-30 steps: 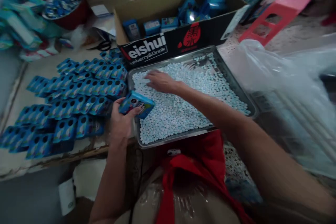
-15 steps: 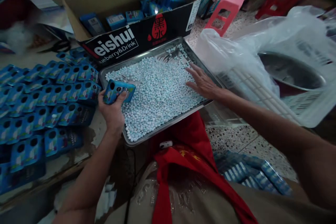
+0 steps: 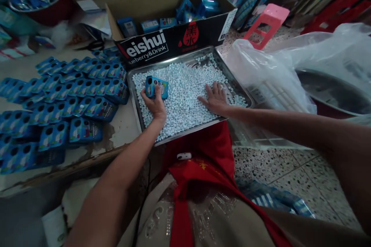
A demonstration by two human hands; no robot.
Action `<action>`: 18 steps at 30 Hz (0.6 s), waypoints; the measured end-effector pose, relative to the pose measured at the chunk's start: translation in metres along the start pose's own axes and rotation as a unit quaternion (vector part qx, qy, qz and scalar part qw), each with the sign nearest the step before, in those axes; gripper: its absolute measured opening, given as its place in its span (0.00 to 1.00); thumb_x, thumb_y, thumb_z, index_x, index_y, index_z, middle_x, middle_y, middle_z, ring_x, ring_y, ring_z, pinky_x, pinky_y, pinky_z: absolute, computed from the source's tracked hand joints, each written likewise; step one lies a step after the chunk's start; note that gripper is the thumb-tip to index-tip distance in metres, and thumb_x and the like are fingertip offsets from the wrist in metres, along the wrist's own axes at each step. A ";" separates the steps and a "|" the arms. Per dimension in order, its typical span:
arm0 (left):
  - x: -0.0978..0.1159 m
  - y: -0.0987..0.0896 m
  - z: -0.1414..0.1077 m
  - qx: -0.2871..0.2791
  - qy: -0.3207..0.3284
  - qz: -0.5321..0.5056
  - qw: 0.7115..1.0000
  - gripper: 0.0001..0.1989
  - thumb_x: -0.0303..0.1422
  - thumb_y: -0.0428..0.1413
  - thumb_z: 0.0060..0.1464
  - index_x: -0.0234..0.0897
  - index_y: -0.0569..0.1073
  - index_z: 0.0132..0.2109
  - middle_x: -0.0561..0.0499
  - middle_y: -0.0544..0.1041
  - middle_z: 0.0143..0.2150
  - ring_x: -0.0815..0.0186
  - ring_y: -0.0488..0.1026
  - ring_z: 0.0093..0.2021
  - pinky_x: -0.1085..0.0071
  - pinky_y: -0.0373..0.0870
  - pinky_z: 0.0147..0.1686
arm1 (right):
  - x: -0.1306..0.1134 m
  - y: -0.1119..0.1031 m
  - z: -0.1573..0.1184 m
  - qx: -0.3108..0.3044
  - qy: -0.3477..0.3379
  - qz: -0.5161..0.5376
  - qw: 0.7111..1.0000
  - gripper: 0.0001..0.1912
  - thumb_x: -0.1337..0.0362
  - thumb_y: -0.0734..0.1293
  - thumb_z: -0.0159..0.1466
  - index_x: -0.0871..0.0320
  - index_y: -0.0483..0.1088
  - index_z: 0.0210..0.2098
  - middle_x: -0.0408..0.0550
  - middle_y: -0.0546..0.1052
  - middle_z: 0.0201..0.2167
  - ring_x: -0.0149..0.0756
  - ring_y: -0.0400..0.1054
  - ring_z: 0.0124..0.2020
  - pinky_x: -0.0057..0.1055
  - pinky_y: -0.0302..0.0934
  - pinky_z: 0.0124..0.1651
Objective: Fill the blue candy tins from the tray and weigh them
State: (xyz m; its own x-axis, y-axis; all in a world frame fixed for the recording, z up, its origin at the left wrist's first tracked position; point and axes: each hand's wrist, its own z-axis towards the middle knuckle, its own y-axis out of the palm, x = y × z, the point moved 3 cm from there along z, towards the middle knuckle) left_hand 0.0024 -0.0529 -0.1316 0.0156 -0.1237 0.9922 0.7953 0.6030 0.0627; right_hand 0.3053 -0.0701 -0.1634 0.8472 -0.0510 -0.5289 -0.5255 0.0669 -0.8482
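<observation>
A metal tray (image 3: 249,99) rests across the lap, spread with small pale blue and white pellets (image 3: 185,104). My left hand (image 3: 156,105) grips a small blue packet (image 3: 158,87) with dark round spots, over the left part of the tray. On the right side my right hand (image 3: 216,100) lies on the pellets with its fingers spread, holding nothing visible. Rows of similar blue packets (image 3: 78,88) stand on the table left of the tray.
An open carton (image 3: 174,38) holding blue packets stands behind the tray. A red bowl (image 3: 55,5) is at the back left. Right are a plastic bag (image 3: 249,61), a metal basin (image 3: 330,88) and a pink stool (image 3: 268,21).
My left hand has carried the blue packet further in over the tray. My right hand has moved nearer the tray's middle, and pellets now show to its right. The camera view has shifted.
</observation>
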 end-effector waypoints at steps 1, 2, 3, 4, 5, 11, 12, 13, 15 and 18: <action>-0.002 0.003 -0.003 0.007 -0.004 0.002 1.000 0.29 0.56 0.69 0.63 0.42 0.68 0.55 0.44 0.83 0.55 0.59 0.84 0.57 0.65 0.79 0.60 | -0.010 0.006 -0.001 0.000 -0.007 0.011 1.000 0.46 0.32 0.68 0.71 0.59 0.67 0.74 0.70 0.53 0.85 0.69 0.39 0.87 0.76 0.35 0.83; -0.003 0.006 -0.005 0.011 -0.008 0.004 1.000 0.30 0.58 0.69 0.63 0.42 0.68 0.56 0.44 0.83 0.55 0.58 0.84 0.58 0.64 0.79 0.60 | -0.020 0.012 -0.002 0.002 -0.014 0.025 1.000 0.45 0.32 0.67 0.72 0.58 0.67 0.75 0.69 0.54 0.85 0.67 0.40 0.88 0.76 0.36 0.83; -0.004 0.010 -0.007 0.013 -0.009 0.004 1.000 0.31 0.59 0.67 0.64 0.42 0.68 0.57 0.43 0.82 0.56 0.58 0.84 0.58 0.63 0.79 0.61 | -0.031 0.018 -0.003 0.006 -0.019 0.039 0.999 0.44 0.32 0.65 0.74 0.58 0.67 0.75 0.69 0.54 0.85 0.66 0.40 0.88 0.76 0.37 0.84; -0.005 0.014 -0.010 0.009 -0.008 0.003 1.000 0.31 0.60 0.66 0.65 0.42 0.68 0.59 0.42 0.82 0.57 0.58 0.83 0.59 0.62 0.79 0.61 | -0.043 0.023 -0.004 0.007 -0.024 0.054 0.998 0.43 0.34 0.64 0.75 0.59 0.67 0.75 0.69 0.55 0.84 0.65 0.40 0.88 0.74 0.38 0.84; -0.005 0.020 -0.012 0.004 -0.009 -0.001 1.000 0.31 0.60 0.64 0.66 0.42 0.68 0.60 0.42 0.81 0.58 0.58 0.83 0.59 0.61 0.79 0.62 | -0.055 0.029 -0.004 0.008 -0.026 0.073 0.997 0.41 0.36 0.63 0.76 0.60 0.68 0.74 0.69 0.56 0.84 0.64 0.40 0.88 0.73 0.38 0.85; 0.001 0.061 -0.030 0.014 -0.093 -0.039 0.995 0.19 0.43 0.63 0.73 0.42 0.67 0.61 0.43 0.81 0.61 0.61 0.82 0.62 0.64 0.78 0.63 | -0.114 0.054 0.003 0.021 0.015 0.201 0.979 0.27 0.52 0.61 0.80 0.61 0.74 0.70 0.65 0.66 0.80 0.52 0.53 0.85 0.55 0.43 0.88; 0.003 0.067 -0.032 0.015 -0.120 -0.053 0.991 0.18 0.40 0.64 0.73 0.41 0.67 0.61 0.43 0.81 0.61 0.62 0.82 0.61 0.65 0.78 0.61 | -0.118 0.056 0.006 0.028 0.026 0.223 0.974 0.27 0.54 0.61 0.79 0.62 0.73 0.70 0.66 0.67 0.79 0.52 0.55 0.84 0.54 0.45 0.88; 0.005 0.074 -0.034 0.011 -0.145 -0.070 0.987 0.17 0.38 0.64 0.73 0.41 0.68 0.61 0.43 0.82 0.61 0.62 0.83 0.60 0.66 0.78 0.60 | -0.120 0.057 0.009 0.036 0.039 0.251 0.966 0.28 0.54 0.61 0.79 0.64 0.72 0.70 0.67 0.68 0.78 0.51 0.57 0.82 0.54 0.47 0.87; 0.008 0.090 -0.038 -0.020 -0.178 -0.107 0.978 0.16 0.39 0.64 0.74 0.40 0.69 0.61 0.44 0.82 0.60 0.64 0.83 0.58 0.67 0.79 0.58 | -0.118 0.056 0.018 0.051 0.062 0.312 0.947 0.31 0.52 0.60 0.79 0.65 0.67 0.73 0.66 0.69 0.77 0.49 0.62 0.79 0.53 0.54 0.85; 0.012 0.122 -0.048 -0.108 -0.214 -0.154 0.959 0.18 0.49 0.58 0.79 0.38 0.73 0.58 0.46 0.83 0.59 0.66 0.81 0.59 0.67 0.78 0.56 | -0.104 0.052 0.036 0.024 0.072 0.422 0.904 0.38 0.43 0.49 0.82 0.61 0.54 0.80 0.59 0.70 0.77 0.43 0.67 0.75 0.50 0.64 0.79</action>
State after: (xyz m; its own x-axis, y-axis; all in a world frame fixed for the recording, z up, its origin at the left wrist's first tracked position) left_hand 0.1288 -0.0190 -0.1171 -0.4539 0.0920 0.8863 0.8296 0.4066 0.3827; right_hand 0.1928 -0.0250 -0.1513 0.1266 -0.0898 -0.9879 -0.9724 0.1855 -0.1415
